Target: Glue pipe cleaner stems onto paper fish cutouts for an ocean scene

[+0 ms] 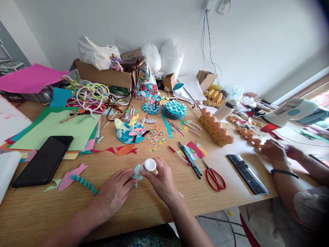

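My right hand (162, 178) is wrapped round a small white glue bottle (149, 165), tilted over the table in front of me. Under its lower end lies a light blue paper piece (137, 172). My left hand (117, 188) rests flat on the table, fingertips at the left edge of that piece. To the left of it are a turquoise curly pipe cleaner (84, 183) and a pink paper fish (72, 176). An orange paper fish (125, 149) lies beyond my hands, below a blue wavy disc (130, 136) carrying several paper fish.
Red scissors (215, 178), pens (190, 160) and a phone (248, 174) lie to the right. A black phone (43, 161) and coloured paper (53, 128) are on the left. Another person's hands (276, 152) work at the far right, near egg-carton strips (216, 128).
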Motion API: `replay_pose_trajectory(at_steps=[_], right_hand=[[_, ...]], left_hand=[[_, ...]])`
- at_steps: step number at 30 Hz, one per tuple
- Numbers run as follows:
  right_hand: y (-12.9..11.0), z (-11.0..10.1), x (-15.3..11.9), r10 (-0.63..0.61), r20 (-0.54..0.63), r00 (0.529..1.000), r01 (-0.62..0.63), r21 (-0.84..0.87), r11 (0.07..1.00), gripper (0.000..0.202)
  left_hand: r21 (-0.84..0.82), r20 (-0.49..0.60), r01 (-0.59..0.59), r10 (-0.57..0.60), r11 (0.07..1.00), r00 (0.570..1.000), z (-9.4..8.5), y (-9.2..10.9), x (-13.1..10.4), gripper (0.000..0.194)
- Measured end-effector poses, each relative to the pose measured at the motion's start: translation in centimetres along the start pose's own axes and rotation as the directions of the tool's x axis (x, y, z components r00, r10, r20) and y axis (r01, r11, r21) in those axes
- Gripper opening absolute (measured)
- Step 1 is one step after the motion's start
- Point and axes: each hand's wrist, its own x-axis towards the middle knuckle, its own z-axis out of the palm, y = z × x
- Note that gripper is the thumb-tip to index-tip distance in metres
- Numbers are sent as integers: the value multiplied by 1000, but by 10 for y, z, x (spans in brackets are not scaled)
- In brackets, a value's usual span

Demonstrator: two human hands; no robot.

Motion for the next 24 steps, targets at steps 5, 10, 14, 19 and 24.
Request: replay_pose_trajectory(at_steps=[5,10,14,19,24], right_hand=[[0,-1,-2,9,7,1000,-9,7,1000,19],[-2,-4,-2,9,15,1000,-9,32,999,18],[-2,-5,-5,1,22,1000,-2,29,1000,18],[0,-6,-8,9,31,999,-10,13,1000,17],[3,-5,-7,31,15,999,-32,26,999,16]], left_hand=[[-1,-12,5,-5,1000,1000,1,0,0,29],[-21,-36,2,-3,1000,999,4,-1,-3,29],[-23,-35,4,-5,1000,999,6,-2,-4,30],[-17,-12,21,-21,1000,1000,7,-2,-4,31],[-23,-10,10,-10,1000,1000,2,-1,-1,31]])
